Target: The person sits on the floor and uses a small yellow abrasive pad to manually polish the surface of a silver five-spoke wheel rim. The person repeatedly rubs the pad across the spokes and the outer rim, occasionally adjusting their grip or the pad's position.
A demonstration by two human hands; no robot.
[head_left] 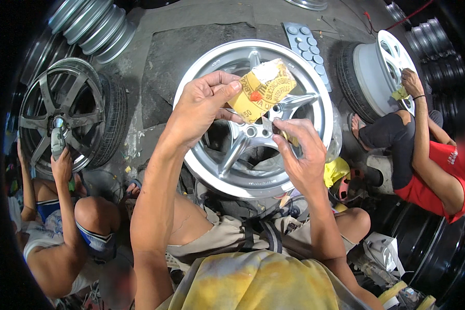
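My left hand (207, 106) pinches a piece of sandpaper (243, 101) between thumb and fingers. Its yellow printed backing faces up, with a torn white patch and a red spot. Close beside its lower edge, my right hand (305, 152) is closed with the fingertips on a small flat grey piece (267, 124), whose kind I cannot make out. Some yellow shows between the right thumb and fingers. Beneath both hands lies a silver alloy wheel rim (192, 150) with several spokes, its hub partly hidden by the hands and the sandpaper.
On the left, a co-worker holds a grey tool (58, 142) against a dark wheel with a tyre (111, 119). Another, at right, holds yellow paper to a white wheel (369, 64). A grey tray of discs (307, 49) lies beyond my rim; stacked rims (95, 26) stand far left.
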